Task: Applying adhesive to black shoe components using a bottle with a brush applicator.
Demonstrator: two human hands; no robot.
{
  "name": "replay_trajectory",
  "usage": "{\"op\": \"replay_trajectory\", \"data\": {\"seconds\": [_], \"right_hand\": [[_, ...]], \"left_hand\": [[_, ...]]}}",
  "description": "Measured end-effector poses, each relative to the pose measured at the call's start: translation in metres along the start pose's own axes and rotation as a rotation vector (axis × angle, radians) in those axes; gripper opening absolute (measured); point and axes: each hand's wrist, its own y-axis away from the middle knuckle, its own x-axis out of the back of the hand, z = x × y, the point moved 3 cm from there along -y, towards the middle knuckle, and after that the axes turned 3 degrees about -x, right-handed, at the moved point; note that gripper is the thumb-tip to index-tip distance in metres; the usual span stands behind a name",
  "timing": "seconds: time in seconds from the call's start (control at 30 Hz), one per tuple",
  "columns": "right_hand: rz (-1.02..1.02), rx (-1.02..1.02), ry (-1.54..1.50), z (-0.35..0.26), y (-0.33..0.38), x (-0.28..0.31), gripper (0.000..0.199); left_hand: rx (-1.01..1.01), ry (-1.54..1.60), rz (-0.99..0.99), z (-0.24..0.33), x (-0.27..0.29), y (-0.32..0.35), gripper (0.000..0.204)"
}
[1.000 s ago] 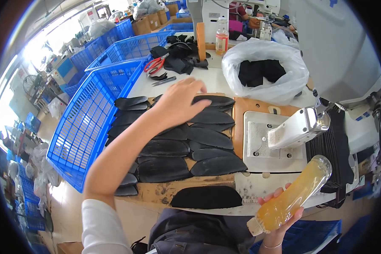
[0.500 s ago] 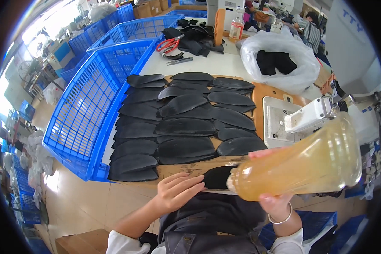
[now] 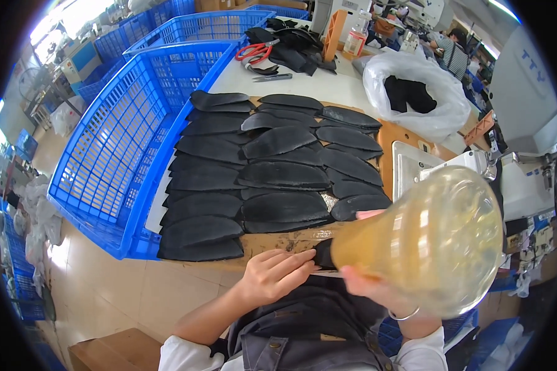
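Bottle [image 3: 436, 238] of amber liquid fills the near right of the view, tipped with its base toward the camera and its neck pointing left and down toward the bench [image 3: 353, 102] edge. The right hand [image 3: 368, 287] clamps it near the neck: the fingers wrap under and around the narrow end, a fingertip shows above the neck, and a thin bracelet [image 3: 405, 316] sits at the wrist just below.

The left hand [image 3: 275, 275] lies at the near edge of the bench, just left of the bottle's mouth, palm down. Its fingers are held together and stretched out flat toward the right, their tips touching a small black piece [image 3: 323, 252] that sits right at the bottle's neck. Whether they pinch that piece or only press on it cannot be told. So the bottle's mouth, the black piece and the left fingertips all meet at one spot, near and centre.

Beyond them, black shaped pieces [image 3: 272, 167] lie in overlapping rows across a wooden board [image 3: 396, 133] on the bench. Left of the board, a blue crate [image 3: 114, 161] stands alongside the bench, with more blue crates [image 3: 198, 25] farther off. Far on the bench lie red scissors [image 3: 254, 51] and a heap of black material [image 3: 297, 46]. To the far right sits a white plastic bag [image 3: 414, 93] with dark pieces inside, and at the right a sewing machine [image 3: 476, 164] stands partly hidden behind the bottle.
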Motion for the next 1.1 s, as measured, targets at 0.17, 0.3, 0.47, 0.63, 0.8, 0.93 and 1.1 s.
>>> {"op": "replay_trajectory", "data": {"seconds": [0.17,0.3,0.47,0.63,0.8,0.93,1.1], "right_hand": [[0.349,-0.177,-0.238,0.029,0.036,0.025,0.066],[0.496,-0.299,-0.007,0.049,0.066,0.060,0.064],[0.558,-0.215,-0.472,0.006,0.042,0.049,0.072],[0.015,0.005,0.154,-0.012,0.021,0.029,0.071],[0.038,-0.039,0.291,-0.001,0.036,0.042,0.070],[0.007,-0.037,0.350,0.018,0.045,0.043,0.069],[0.553,-0.241,0.396,0.081,0.105,0.089,0.061]], "left_hand": [[-0.019,-0.099,0.056,0.003,0.007,-0.007,0.020],[-0.012,-0.097,0.034,0.002,0.005,-0.003,0.018],[0.017,-0.074,0.048,0.002,0.006,-0.006,0.022],[-0.009,-0.022,0.055,0.004,0.009,-0.020,0.019],[0.037,-0.046,-0.009,0.005,0.009,-0.017,0.018],[0.043,-0.108,-0.007,0.005,0.008,-0.012,0.020],[0.056,-0.087,-0.117,0.011,0.017,-0.035,0.026]]}}
